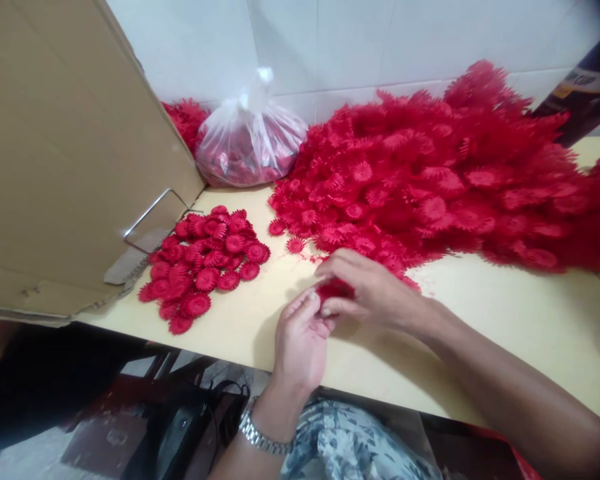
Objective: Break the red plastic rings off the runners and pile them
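Observation:
Over the table's near part, my left hand (303, 337), with a metal watch on its wrist, is closed with thumb and fingers on a red paper flower (336, 289). My right hand (367, 288) curls around the same flower from the other side, and its fingers cover much of it. Just beyond my hands spreads a big heap of red fringed flowers (430, 187). To the left lies a smaller pile of round red flowers (207, 267) with curled petals.
A tied clear plastic bag (253, 143) of red pieces stands against the white wall (350, 47). On the left rises a cardboard sheet (80, 153), with a bent metal wire (147, 217) at its foot. A dark-clothed person (45, 380) is at lower left, beyond the table edge.

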`<state>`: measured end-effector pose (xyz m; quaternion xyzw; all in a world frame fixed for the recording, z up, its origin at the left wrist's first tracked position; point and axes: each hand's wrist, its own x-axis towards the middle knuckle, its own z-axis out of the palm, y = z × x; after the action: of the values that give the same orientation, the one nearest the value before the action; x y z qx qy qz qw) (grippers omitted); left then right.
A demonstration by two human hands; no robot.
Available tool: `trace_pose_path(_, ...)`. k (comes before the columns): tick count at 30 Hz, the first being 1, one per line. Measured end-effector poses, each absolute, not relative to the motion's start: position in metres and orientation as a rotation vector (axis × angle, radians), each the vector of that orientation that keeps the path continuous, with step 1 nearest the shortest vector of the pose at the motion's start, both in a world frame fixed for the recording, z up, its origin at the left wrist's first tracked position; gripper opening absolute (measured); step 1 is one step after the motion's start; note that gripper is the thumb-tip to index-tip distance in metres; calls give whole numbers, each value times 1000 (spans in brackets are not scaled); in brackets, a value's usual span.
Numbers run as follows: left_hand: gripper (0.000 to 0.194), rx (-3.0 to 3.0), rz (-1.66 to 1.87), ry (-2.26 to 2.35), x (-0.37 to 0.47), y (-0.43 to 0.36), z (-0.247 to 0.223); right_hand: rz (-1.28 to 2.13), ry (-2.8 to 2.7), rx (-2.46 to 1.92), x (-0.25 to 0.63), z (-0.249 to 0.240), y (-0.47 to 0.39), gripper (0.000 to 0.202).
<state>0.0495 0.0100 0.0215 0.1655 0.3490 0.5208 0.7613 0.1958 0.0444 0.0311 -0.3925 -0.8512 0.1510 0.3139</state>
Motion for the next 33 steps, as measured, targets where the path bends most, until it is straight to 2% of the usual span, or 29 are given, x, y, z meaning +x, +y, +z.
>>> trace_pose_path(4, 11, 418, 1125, 751, 51, 7, 21, 656, -2195, -925, 186, 30, 43, 7)
trace_pose_path(8, 15, 509, 1131, 794, 53, 5, 18, 627, -2113, -932, 186, 27, 43, 12)
trace_pose_path(13, 13, 527, 1119, 885, 53, 4, 19, 73, -2103, -1055, 190, 19, 48, 20)
trace_pose_path(17, 14, 461, 1091, 868, 48, 7, 19, -401, -1982, -1346, 213, 21, 58, 23)
trace_pose_path(19, 14, 421, 1088, 831, 46, 9, 18, -530, -1920, -1457, 223, 25, 61, 21)
trace_pose_path(21, 13, 387, 1085, 796, 46, 12, 18, -441, -1936, -1401, 224, 29, 59, 16)
trace_pose_path(25, 8, 351, 1115, 724, 49, 14, 20, 275, -2186, -1055, 204, 34, 47, 16)
trace_pose_path(27, 6, 375, 1114, 723, 50, 13, 22, 517, -2239, -984, 194, 35, 43, 11)
trace_pose_path(30, 12, 463, 1099, 763, 51, 11, 23, 623, -2168, -939, 188, 34, 42, 4)
trace_pose_path(33, 16, 543, 1098, 779, 50, 10, 21, 687, -2079, -947, 187, 32, 42, 7)
